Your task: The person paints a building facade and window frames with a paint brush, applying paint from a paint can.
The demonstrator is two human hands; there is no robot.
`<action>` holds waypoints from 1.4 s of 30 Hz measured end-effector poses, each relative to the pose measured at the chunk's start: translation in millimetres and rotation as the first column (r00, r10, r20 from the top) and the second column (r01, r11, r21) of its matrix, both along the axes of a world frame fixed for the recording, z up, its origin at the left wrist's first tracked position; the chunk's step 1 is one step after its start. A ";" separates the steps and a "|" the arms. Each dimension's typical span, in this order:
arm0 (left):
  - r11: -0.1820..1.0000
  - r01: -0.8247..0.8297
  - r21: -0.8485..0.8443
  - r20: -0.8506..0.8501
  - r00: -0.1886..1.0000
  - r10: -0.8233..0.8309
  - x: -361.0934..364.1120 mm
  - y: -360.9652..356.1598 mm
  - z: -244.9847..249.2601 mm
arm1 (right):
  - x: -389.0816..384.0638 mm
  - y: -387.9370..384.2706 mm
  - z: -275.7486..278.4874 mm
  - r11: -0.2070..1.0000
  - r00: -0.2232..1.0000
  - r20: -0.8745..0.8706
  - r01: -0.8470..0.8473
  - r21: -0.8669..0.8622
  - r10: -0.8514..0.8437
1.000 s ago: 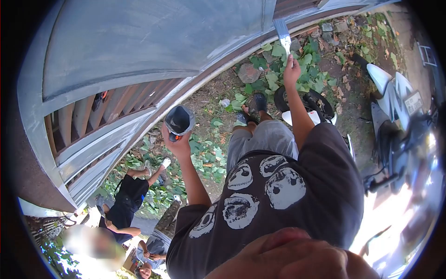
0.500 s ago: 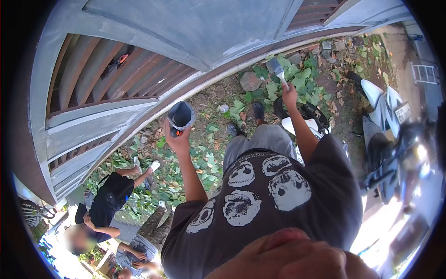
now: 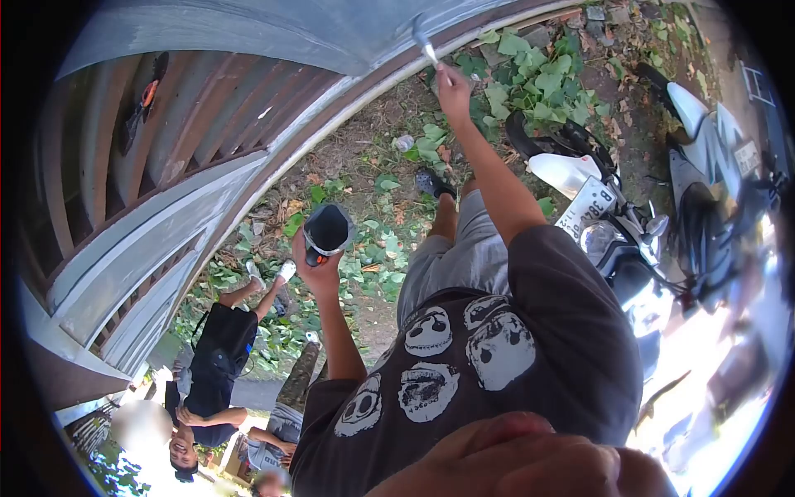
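My left hand [image 3: 318, 277] is wrapped round a dark open container [image 3: 329, 226] with a grey-smeared rim, held upright in front of my body. A small orange-and-black piece [image 3: 315, 258] shows just below the container at my fingers; the rest of it is hidden. Stretched far forward, my right hand [image 3: 453, 98] is closed on the handle of a paintbrush [image 3: 425, 43]. The brush head overlaps the lower edge of the grey-painted panel [image 3: 315, 29] in this view.
Brown slats [image 3: 199, 108] fill an opening at the left, with an orange-and-black tool [image 3: 146, 95] lodged there. Leafy plants [image 3: 546, 79] cover the ground ahead. Motorbikes [image 3: 580, 186] stand at the right. Two people, one in dark clothes [image 3: 222, 348], are at lower left.
My right hand has swung forward and left with the paintbrush, from over the plants to the panel's edge. My left hand still holds the container. The view has shifted.
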State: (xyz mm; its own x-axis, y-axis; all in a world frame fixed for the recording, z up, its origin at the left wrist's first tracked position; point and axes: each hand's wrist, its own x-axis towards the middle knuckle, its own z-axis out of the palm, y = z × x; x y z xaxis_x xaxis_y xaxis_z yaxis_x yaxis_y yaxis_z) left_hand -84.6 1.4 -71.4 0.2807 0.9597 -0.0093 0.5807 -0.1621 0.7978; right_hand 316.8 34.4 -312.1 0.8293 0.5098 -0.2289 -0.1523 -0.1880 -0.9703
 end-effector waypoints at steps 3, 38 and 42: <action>0.999 0.019 -0.032 -0.006 1.000 -0.020 1.3 5.3 -3.7 | -27.7 -39.2 20.6 0.933 0.947 0.049 -0.303 -0.193 0.317; 0.998 0.021 -0.066 -0.022 1.000 -0.022 49.4 -4.1 -6.0 | 99.5 -29.4 14.7 0.938 0.913 0.269 0.338 -0.073 -0.308; 0.996 -0.002 -0.087 0.008 1.000 0.003 38.7 -3.3 -14.8 | 17.2 -20.6 27.6 0.948 0.884 0.344 -0.311 -0.076 0.317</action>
State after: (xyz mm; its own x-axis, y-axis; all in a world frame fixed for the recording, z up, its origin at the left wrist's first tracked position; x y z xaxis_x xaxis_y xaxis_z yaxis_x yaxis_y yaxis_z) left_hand -45.8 -2.0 -86.2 0.2789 0.9560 -0.0908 0.5741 -0.0902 0.8138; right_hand 334.0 13.8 -284.5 0.6548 0.7552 0.0322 0.2630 -0.1877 -0.9464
